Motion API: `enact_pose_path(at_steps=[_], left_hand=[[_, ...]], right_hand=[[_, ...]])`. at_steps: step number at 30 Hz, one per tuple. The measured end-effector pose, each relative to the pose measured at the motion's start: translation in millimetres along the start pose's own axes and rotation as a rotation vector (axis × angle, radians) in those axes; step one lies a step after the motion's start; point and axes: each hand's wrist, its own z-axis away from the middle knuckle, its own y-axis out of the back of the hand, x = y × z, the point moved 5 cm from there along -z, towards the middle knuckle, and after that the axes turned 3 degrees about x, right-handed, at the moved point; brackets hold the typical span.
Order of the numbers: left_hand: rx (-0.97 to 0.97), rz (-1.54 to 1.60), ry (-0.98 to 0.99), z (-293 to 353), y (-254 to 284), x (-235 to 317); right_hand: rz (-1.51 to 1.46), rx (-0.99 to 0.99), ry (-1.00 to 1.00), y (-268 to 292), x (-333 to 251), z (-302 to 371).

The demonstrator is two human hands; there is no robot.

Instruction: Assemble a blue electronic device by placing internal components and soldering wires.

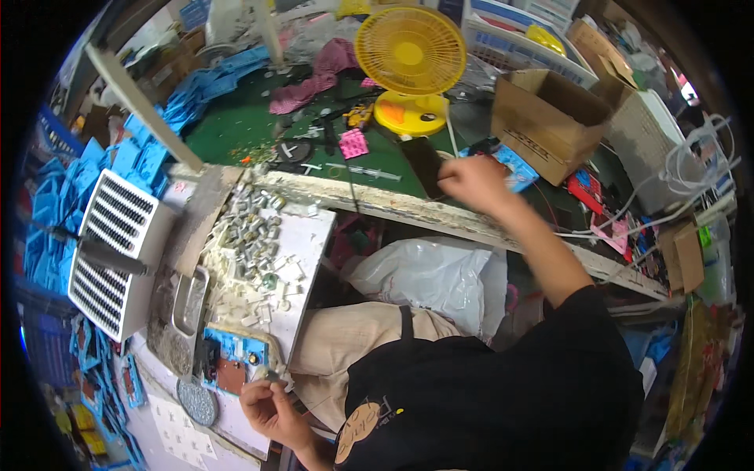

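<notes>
My left hand point(272, 410) is low on the left, thumb and fingers pinched on a small greyish piece point(272, 377) whose kind is too small to make out. Just beyond it lies a blue plastic casing point(250, 348) with a reddish-brown board point(230, 377) by its near side. On the green bench, my right hand point(475, 180) has its fingers curled at the right edge of a dark, flat, phone-like slab point(422, 163). What those fingers hold, if anything, is hidden. Past that hand lies another blue casing point(514, 169).
Small metal motors point(255, 228) and white plastic bits point(259, 302) cover the side board, beside a metal tray point(191, 302). A white rack of black pieces point(118, 220) stands left. Across the bench are a yellow fan point(410, 53), a cardboard box point(542, 118) and a syringe point(375, 173).
</notes>
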Motion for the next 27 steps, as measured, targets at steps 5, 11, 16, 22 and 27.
enact_pose_path(at_steps=[5,11,16,22,27], left_hand=[[0.083,-0.054,0.079,6.8,25.7,10.5],[-0.094,0.052,0.016,-1.7,0.3,8.0],[0.032,0.064,-0.074,21.0,15.3,27.2],[0.052,0.083,-0.072,20.5,15.7,24.0],[0.051,0.101,-0.098,18.3,23.3,22.5]], right_hand=[[0.258,-0.162,0.069,-40.8,130.6,-36.2],[0.306,-0.120,-0.121,-70.5,261.6,-24.9],[0.421,-0.107,-0.083,-57.1,205.0,-53.3],[0.454,-0.106,-0.086,-48.0,196.1,-57.7],[0.473,-0.092,-0.103,-36.4,193.9,-46.2]])
